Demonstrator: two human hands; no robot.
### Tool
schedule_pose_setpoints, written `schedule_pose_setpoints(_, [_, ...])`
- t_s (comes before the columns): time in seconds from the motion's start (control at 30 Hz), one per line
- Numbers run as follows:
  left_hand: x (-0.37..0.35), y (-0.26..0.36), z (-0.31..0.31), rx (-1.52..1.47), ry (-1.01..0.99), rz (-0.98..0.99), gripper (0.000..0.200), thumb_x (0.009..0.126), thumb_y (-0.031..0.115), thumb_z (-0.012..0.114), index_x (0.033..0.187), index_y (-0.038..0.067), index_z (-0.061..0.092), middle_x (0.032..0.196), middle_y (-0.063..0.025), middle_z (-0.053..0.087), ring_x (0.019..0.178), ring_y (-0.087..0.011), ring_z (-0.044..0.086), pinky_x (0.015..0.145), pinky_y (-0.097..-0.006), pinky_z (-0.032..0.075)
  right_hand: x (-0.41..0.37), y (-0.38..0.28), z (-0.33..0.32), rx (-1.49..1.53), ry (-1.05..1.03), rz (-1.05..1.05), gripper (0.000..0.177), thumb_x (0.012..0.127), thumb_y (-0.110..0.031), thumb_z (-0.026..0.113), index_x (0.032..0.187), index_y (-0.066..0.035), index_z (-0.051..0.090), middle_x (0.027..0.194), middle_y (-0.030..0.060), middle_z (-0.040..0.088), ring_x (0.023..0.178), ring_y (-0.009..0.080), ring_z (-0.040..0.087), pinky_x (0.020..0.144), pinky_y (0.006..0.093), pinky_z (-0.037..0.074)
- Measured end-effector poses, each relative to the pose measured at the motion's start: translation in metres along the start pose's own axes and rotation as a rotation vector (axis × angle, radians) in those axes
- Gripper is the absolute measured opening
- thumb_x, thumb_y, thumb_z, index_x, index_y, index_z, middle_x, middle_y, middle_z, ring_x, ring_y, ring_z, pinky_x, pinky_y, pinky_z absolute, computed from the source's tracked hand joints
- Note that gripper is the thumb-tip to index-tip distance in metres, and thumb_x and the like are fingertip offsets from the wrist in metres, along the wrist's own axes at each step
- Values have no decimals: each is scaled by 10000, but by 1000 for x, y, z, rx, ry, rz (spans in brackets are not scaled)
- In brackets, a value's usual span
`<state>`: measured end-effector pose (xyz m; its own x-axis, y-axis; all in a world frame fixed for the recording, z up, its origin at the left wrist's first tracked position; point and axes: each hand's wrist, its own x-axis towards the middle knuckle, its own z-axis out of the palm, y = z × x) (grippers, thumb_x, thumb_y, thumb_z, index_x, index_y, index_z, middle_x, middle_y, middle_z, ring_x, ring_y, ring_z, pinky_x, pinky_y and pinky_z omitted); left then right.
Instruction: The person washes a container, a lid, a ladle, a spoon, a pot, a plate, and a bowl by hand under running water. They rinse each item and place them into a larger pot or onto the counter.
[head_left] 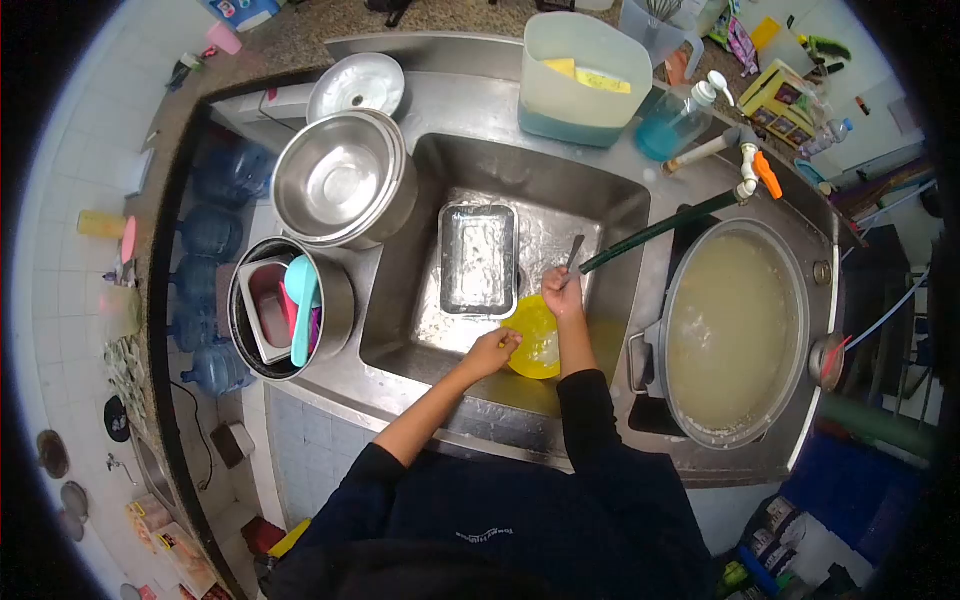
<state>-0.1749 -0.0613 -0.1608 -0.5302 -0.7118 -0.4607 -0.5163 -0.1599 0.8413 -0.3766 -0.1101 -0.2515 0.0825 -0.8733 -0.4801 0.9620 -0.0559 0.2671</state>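
Inside the steel sink [400,300], my left hand [494,352] is closed on the left rim of a yellow bowl [538,350] that looks wet inside. My right hand [562,292] is wrapped round the lower end of a dark green hose [655,232], just above the bowl. That hose runs up to a tap [747,170] with an orange handle. Beyond my right hand, a slim dark utensil [576,248] shows against the sink floor. A rectangular baking dish [479,258] lies to the left of the hands, with wet suds around it.
On the left stand stacked steel bowls [340,180] and a pot [340,300] of utensils. A large pan of cloudy liquid [738,335] sits at the right. Behind the sink are a plastic tub [570,115] with sponges and a blue soap bottle [668,130].
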Motion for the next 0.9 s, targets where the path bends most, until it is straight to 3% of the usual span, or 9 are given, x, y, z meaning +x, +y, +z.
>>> schedule_pose_setpoints(0.1, [-24,-3,-18,-222,39,-84,278,853,258,502,983,22,568,824,-92,602,649,-159,582,579,-275,463,-10,25,6,-234,-23,58,289,862,-318,466,699,-79,461,526,3,365,438,122,357,403,237,324])
schedule_pose_setpoints(0.17, [-36,-10,-34,-368,30,-281,268,861,250,490,1030,50,550,843,-43,579,617,-93,554,511,-232,432,-27,58,43,-1753,499,91,296,877,-347,451,777,-69,469,518,-1,377,422,106,373,377,242,329])
schedule_pose_setpoints(0.33, [-63,-24,-73,-458,160,-300,279,875,288,445,1054,100,549,875,-3,577,612,-73,524,498,-218,406,-9,104,77,-2045,18,-673,227,898,-299,420,861,-75,435,533,0,383,400,95,386,346,251,372])
schedule_pose_setpoints(0.43, [-72,-21,-89,-510,192,-296,311,892,278,420,1097,69,524,953,-46,571,684,-86,539,551,-213,421,-48,188,204,-1516,-268,-420,172,915,-238,384,848,-86,430,603,-2,419,474,73,443,383,226,404])
schedule_pose_setpoints(0.63, [-78,-17,-95,-608,210,-272,243,874,236,436,1041,98,546,901,-3,570,649,-75,508,528,-208,403,-38,330,257,-1761,-523,111,177,887,-215,383,953,-67,455,712,63,526,510,136,515,422,254,432])
schedule_pose_setpoints(0.7, [-82,-22,-92,-652,213,-191,272,874,248,446,1046,59,540,928,-4,570,668,-72,517,522,-201,404,-9,381,195,-2092,-895,-474,223,864,-213,389,982,-36,455,701,151,557,569,259,564,520,381,457])
schedule_pose_setpoints(0.77, [-91,-35,-83,-598,312,117,323,858,245,505,1080,10,516,970,-46,577,830,-129,544,742,-267,443,-22,419,180,-2374,-649,-138,266,827,-153,409,988,56,444,897,288,559,796,377,586,673,486,455])
schedule_pose_setpoints(0.87, [-79,-85,-91,-758,85,254,331,872,193,493,1126,-18,476,943,-70,561,895,-127,523,779,-245,422,-40,441,164,-2521,-534,-297,270,801,-123,450,953,100,468,860,248,568,768,373,601,675,413,499])
schedule_pose_setpoints(0.9, [-84,-77,-91,-784,112,-7,288,879,182,473,1099,-3,491,943,-66,562,867,-125,534,759,-230,426,-38,442,156,-2531,-530,-342,295,813,-155,468,944,109,481,878,250,559,778,370,600,680,402,501])
